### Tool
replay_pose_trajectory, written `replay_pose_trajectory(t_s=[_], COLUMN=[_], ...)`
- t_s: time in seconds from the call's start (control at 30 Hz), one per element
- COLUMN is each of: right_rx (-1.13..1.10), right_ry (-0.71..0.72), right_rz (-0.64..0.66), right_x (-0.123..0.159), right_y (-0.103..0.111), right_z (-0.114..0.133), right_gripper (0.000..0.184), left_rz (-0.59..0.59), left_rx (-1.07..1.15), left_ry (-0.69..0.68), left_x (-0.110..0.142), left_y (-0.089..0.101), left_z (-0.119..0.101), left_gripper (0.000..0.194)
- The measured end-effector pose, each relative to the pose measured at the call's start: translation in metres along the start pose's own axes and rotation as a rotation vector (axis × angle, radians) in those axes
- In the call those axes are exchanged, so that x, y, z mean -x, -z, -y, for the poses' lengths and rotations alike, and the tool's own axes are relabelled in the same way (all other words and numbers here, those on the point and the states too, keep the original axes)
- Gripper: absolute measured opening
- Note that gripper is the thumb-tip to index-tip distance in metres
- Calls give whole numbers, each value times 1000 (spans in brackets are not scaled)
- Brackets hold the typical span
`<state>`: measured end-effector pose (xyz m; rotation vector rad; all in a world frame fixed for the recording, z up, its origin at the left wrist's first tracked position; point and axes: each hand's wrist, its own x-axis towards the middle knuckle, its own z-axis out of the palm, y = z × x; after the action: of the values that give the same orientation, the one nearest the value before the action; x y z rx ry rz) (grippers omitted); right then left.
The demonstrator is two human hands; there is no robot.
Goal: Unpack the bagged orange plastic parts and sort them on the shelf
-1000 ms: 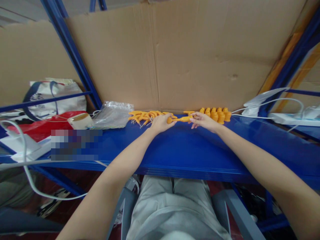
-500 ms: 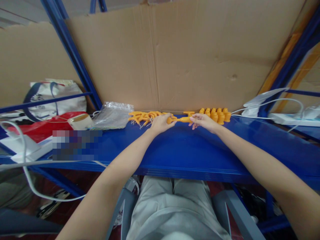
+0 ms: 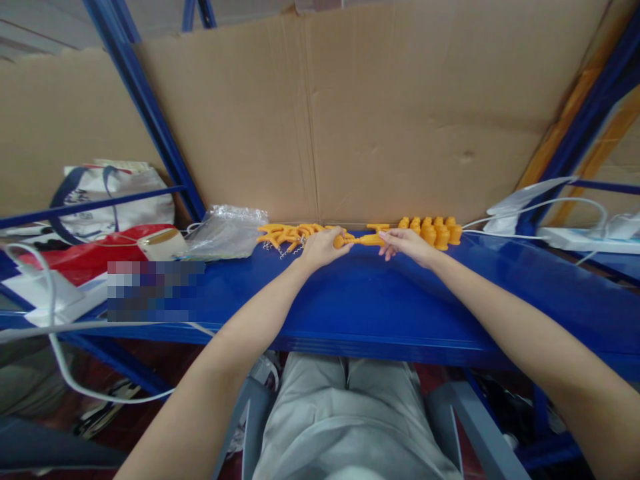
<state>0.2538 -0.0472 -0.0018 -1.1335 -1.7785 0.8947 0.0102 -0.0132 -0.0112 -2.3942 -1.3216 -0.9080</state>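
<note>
Both my hands reach to the back of the blue shelf (image 3: 360, 300). My left hand (image 3: 323, 247) is closed round the rounded left end of a long orange plastic piece (image 3: 364, 239). My right hand (image 3: 406, 242) pinches the same piece at its right end. The piece lies level between the two hands, just above the shelf. To the left lies a heap of orange branched parts (image 3: 286, 233) with small metal chains. To the right stand several small orange bulb-shaped parts (image 3: 434, 230) in a cluster.
A cardboard sheet (image 3: 380, 120) backs the shelf. A clear plastic bag (image 3: 225, 230), a tape roll (image 3: 161, 244), a red bag (image 3: 85, 257) and a white tote (image 3: 113, 193) sit at the left. White cables and a power strip (image 3: 585, 237) lie at the right. My grey-trousered lap (image 3: 345, 413) is below.
Almost nothing differs: both hands keep their hold on the orange piece in the same place. The view has shifted down by a few pixels.
</note>
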Motion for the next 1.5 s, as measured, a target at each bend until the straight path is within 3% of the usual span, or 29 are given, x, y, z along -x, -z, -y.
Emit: replay_pose_trajectory(t_s=[0.13,0.3,0.67,1.1,1.5], right_rx=[-36,-70,-21,-8,-81], right_ry=[14,68,53,16,-93], right_rz=[44,84,96,27,-24], right_x=[-2,-2,1,5,1], right_y=[4,8,2,-1,-5], right_z=[-4,-7,1,7,6], right_gripper=[41,52,53,68,62], left_rz=[0,-13,-29,-38,-54], left_rx=[-3,24,32,26,18], left_ry=[6,-9,-43,-42,-34], left_x=[0,-1,1,2,3], left_y=[-1,0,1,3,4], left_z=[1,2,0,-1,-3], left_gripper=[36,33,31,30,30])
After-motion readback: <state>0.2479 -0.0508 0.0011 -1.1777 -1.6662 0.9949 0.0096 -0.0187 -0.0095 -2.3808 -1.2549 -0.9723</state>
